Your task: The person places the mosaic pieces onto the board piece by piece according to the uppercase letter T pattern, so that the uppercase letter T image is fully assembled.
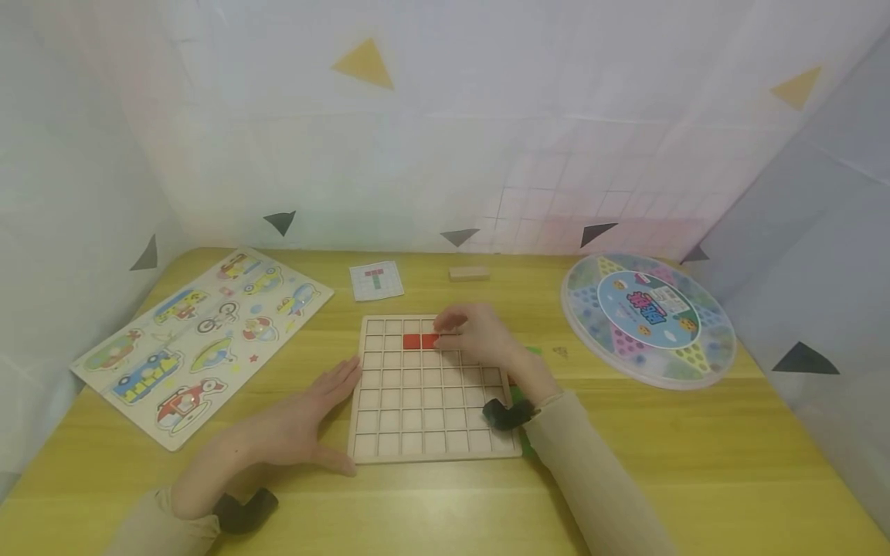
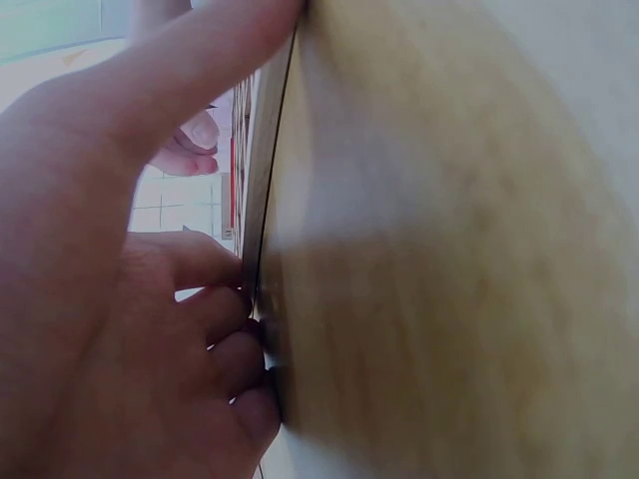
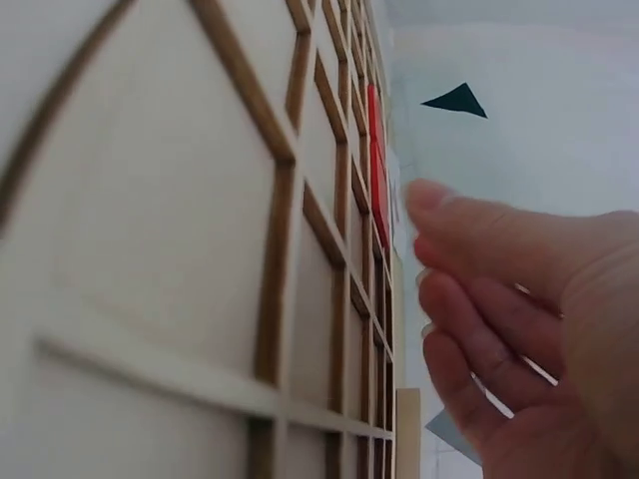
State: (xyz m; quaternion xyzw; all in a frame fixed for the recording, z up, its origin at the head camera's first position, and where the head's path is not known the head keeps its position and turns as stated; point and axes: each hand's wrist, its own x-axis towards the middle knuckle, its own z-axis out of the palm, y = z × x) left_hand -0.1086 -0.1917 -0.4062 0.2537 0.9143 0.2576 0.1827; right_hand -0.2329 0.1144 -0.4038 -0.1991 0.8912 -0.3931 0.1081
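A wooden grid board [image 1: 410, 421] lies flat in front of me in the head view. Two red square tiles [image 1: 412, 341] sit side by side in its second row from the back. My right hand [image 1: 480, 336] is over the back right of the board, fingertips right at the right-hand red tile. In the right wrist view its fingers [image 3: 479, 319] are loosely bent, thumb and fingertips apart, with no tile visible between them. Along the board's left edge rests my left hand [image 1: 299, 421], thumb spread towards the front corner and fingertips touching the side.
Green pieces [image 1: 518, 395] lie beside the board, partly under my right wrist. Behind it are a pattern card [image 1: 386, 289] with a red and green T and a small wooden block [image 1: 469, 273]. A vehicle puzzle [image 1: 236, 363] lies left, a round game box [image 1: 647, 309] right.
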